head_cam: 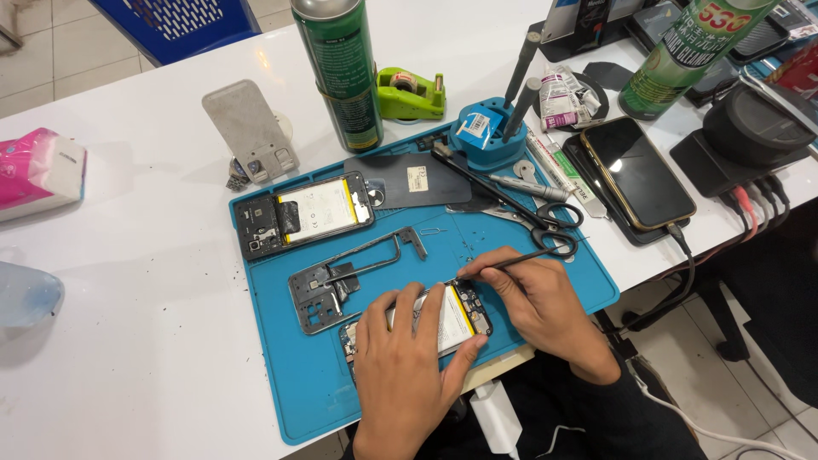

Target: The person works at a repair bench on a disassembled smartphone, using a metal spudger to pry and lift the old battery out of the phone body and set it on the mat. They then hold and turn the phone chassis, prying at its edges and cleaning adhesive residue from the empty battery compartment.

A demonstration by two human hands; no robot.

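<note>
While the left hand (400, 366) pins it, the opened phone (456, 317) shows its white battery.

On mat (281, 400): second opened phone (305, 213), bare frame (341, 281), scissors (520, 209), blue tool stand (486, 135). Behind: green can (341, 72), tape dispenser (411, 94), grey back cover (249, 129). Far left: pink tissue pack (38, 170). Right: dark phone (637, 173).
</note>
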